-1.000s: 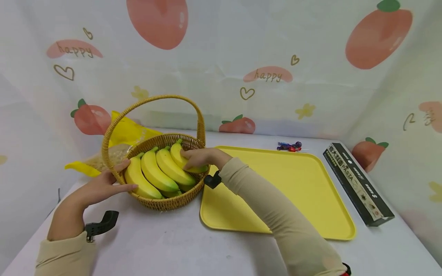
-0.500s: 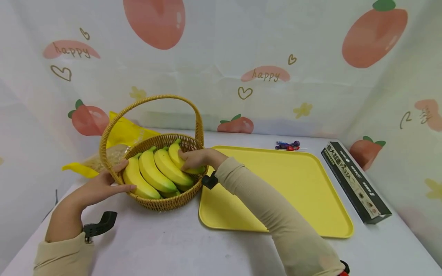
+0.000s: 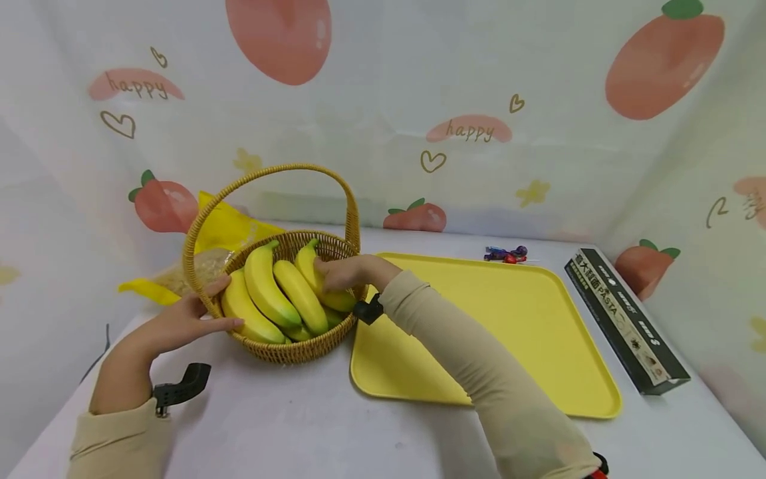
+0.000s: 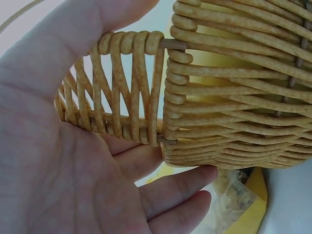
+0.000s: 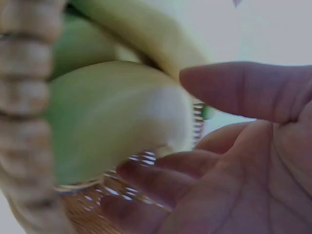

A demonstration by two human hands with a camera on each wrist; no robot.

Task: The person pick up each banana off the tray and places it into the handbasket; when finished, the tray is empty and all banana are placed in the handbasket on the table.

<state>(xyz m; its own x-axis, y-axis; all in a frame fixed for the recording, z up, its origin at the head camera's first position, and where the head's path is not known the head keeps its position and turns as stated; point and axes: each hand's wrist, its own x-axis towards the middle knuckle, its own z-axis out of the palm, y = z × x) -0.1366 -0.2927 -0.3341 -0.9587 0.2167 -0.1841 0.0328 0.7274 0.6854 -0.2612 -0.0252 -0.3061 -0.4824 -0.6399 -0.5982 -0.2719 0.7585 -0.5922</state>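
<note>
A wicker basket with a tall arched handle holds several yellow bananas with greenish tips. My left hand grips its left side where the handle meets the rim. In the left wrist view the thumb and fingers of that hand lie on opposite sides of the woven handle base. Over the basket's right side, my right hand holds the rightmost banana. The right wrist view, blurred, has the thumb and fingers of this hand around a banana's end.
Right of the basket lies a yellow tray, partly under the right forearm. Small wrapped candies sit behind it, and a black pasta box at its right. A yellow bag leans behind the basket on the white table.
Inside the basket the bananas have shifted: the second from the left stands higher and steeper, and the third has tilted more upright. Both hands stay at the basket.
</note>
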